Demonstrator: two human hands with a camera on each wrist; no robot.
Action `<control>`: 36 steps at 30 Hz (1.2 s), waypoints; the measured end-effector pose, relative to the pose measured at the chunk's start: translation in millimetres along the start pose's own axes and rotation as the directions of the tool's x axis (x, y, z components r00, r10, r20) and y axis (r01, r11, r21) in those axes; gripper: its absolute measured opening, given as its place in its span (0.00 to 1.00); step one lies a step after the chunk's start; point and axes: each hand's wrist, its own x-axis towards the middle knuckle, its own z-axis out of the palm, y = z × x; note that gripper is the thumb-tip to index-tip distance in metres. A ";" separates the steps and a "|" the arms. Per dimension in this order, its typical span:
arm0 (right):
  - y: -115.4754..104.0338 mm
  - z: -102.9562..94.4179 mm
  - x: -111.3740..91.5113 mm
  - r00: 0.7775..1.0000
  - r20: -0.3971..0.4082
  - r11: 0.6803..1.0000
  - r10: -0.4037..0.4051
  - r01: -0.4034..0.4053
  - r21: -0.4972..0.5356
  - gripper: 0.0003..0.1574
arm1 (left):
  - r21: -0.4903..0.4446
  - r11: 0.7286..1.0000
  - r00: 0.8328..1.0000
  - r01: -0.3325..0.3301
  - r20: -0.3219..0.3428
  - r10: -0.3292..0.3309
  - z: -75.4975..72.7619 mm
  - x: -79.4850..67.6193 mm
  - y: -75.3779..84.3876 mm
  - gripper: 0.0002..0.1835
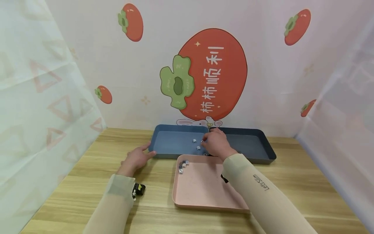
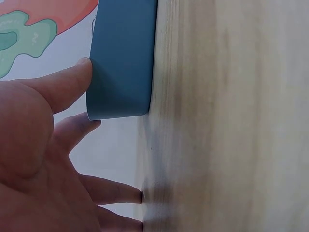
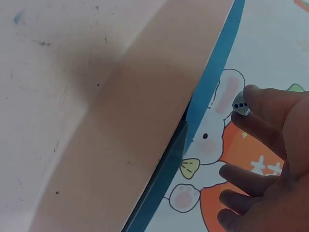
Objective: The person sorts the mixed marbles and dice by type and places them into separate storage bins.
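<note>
One white cubic die (image 3: 239, 105) is being pinched by the right hand (image 1: 217, 143) over the right of the shallow blue tray (image 1: 172, 142), its left end being touched by the spread left hand (image 1: 136, 158); dropping could be caused by slipping.

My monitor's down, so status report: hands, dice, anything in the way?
Right hand pinches a white die at the blue tray. Left hand touches that tray's left end. More dice inside blue tray and pink tray. No obstruction visible.

bkgd sheet (image 1: 263, 71) w/ lg red persimmon print (image 1: 232, 74) | rabbit print (image 3: 212, 145) below | wood-grain tbl (image 1: 157, 198)
</note>
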 end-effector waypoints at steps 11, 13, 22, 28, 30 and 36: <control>1.5 4.8 0.4 0.999 -0.048 0.999 0.020 -0.018 0.036 0.17 | 0.008 1.000 1.000 0.004 0.003 -0.004 1.5 0.8 1.2 0.40; -1.3 3.8 -2.0 0.998 -0.054 0.999 0.017 -0.015 0.040 0.17 | 0.010 1.000 1.000 0.005 0.003 -0.005 1.3 0.7 1.3 0.40; -24.7 9.0 -13.6 0.997 -0.027 0.993 -0.067 0.070 0.096 0.16 | -0.002 1.000 1.000 0.000 0.006 0.000 1.6 -0.3 0.3 0.40; -34.2 19.2 -19.2 0.977 0.053 0.964 -0.206 0.193 0.182 0.13 | -0.009 1.000 1.000 -0.002 0.003 0.002 1.8 -2.4 0.4 0.39; -37.3 22.0 -21.9 0.960 0.108 0.946 -0.258 0.229 0.229 0.12 | -0.011 1.000 1.000 -0.004 0.001 0.004 1.4 -3.3 1.0 0.40; -47.7 31.4 -28.9 0.897 0.225 0.923 -0.381 0.357 0.142 0.11 | -0.013 1.000 1.000 -0.008 0.001 0.008 -0.3 -4.7 2.8 0.40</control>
